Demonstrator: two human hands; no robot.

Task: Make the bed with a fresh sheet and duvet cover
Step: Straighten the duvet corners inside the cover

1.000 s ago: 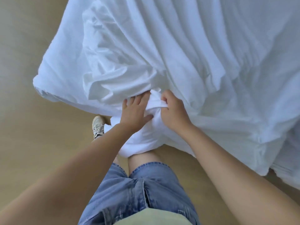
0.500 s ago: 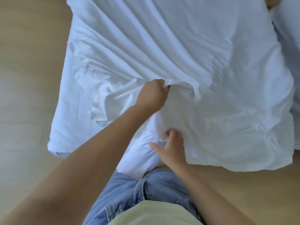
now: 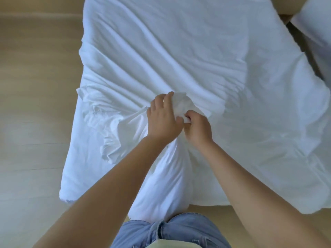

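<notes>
A white duvet in its cover (image 3: 197, 56) lies crumpled over the bed and hangs down toward my legs. My left hand (image 3: 162, 120) lies over a bunched fold of the white fabric at the middle, fingers curled round it. Right beside it, my right hand (image 3: 197, 129) pinches the same bunch of cloth, thumb and fingers closed on it. The two hands touch each other. The cloth under the hands hides the bed edge.
Light wooden floor (image 3: 35, 104) stretches along the left and below the duvet's edge. A second white bedding piece (image 3: 315, 24) lies at the top right. My denim shorts (image 3: 170, 231) show at the bottom.
My right hand has risen from the lower hem to meet my left hand at the bunched fold. The view has shifted farther over the bed.
</notes>
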